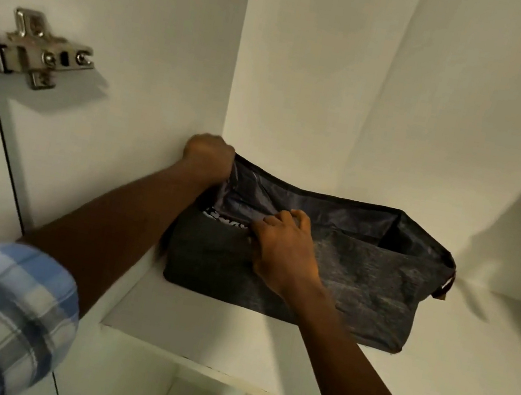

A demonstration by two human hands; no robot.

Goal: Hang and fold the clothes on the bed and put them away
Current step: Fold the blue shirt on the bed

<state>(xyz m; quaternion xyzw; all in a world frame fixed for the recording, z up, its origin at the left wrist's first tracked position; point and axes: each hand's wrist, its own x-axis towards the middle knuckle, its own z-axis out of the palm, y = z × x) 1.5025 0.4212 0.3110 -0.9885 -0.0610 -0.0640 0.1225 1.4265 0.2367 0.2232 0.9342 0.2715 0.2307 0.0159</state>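
Reaching up into the wardrobe, I have my left hand [208,157] fisted tight on the rear corner of the soft bin [376,280], and my right hand [281,246] curled over its front rim, fingers pinching the edge. A garment [225,220] with white print lies inside at the left end, barely showing. The bin stands on the shelf [226,341], against the left wall. The risk, as I judge it: the limp walls fold inward under my pull, or the bin drags off the shelf lip and spills the garment.

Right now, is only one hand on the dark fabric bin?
No, the left hand and the right hand both grip the fabric bin.
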